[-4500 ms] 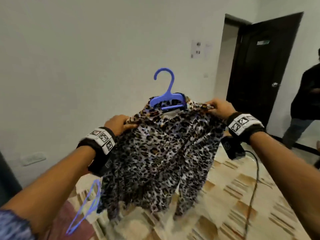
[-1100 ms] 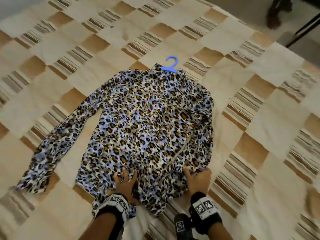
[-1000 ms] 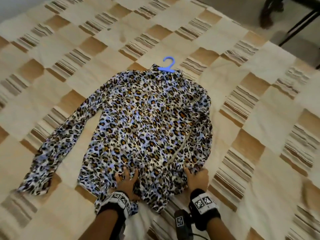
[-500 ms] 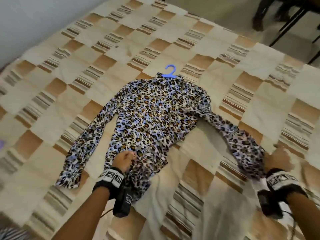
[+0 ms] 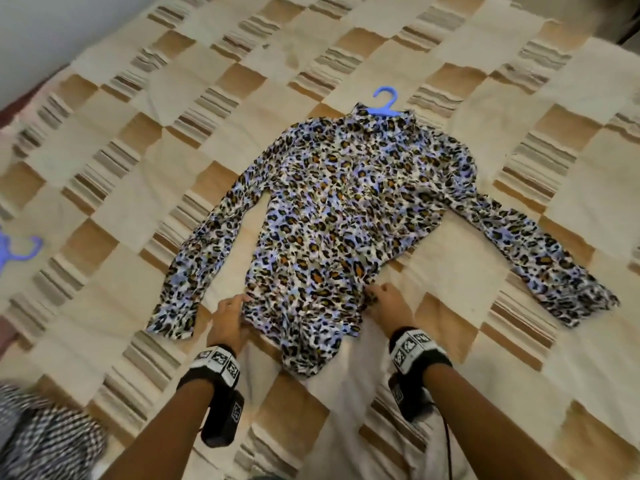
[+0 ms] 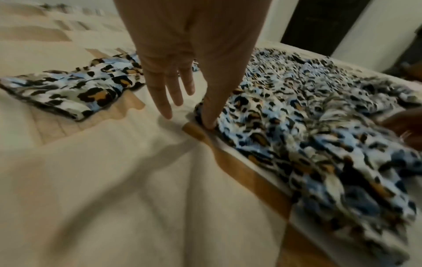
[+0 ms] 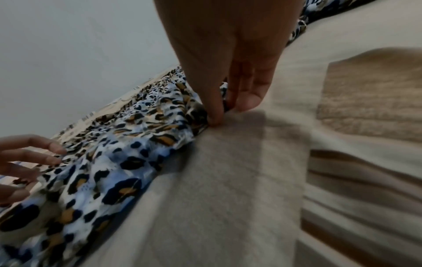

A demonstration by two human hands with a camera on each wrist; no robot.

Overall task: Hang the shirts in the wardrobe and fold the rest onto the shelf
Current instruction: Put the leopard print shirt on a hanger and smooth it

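A leopard-print shirt [image 5: 346,209] lies flat on the bed with both sleeves spread out. A blue hanger [image 5: 386,103] sticks out of its collar at the far end. My left hand [image 5: 239,303] is at the hem's left corner. In the left wrist view the shirt [image 6: 297,117] lies to the right and the left hand [image 6: 189,117] has straight fingers, the thumb pressing the hem's edge. My right hand [image 5: 377,296] is at the hem's right corner. In the right wrist view the right hand [image 7: 226,112] pinches the edge of the shirt [image 7: 137,144] between thumb and fingers.
The patchwork beige and brown bedspread [image 5: 138,161] covers the whole bed. A second blue hanger [image 5: 20,251] lies at its left edge. A black-and-white checked garment [image 5: 45,441] sits at the bottom left. A pale wall [image 5: 34,29] runs along the far left.
The shirt, held up on its hanger earlier, now lies on the bed. My right hand pulled the right sleeve out to the side, let it go and came back to the hem.
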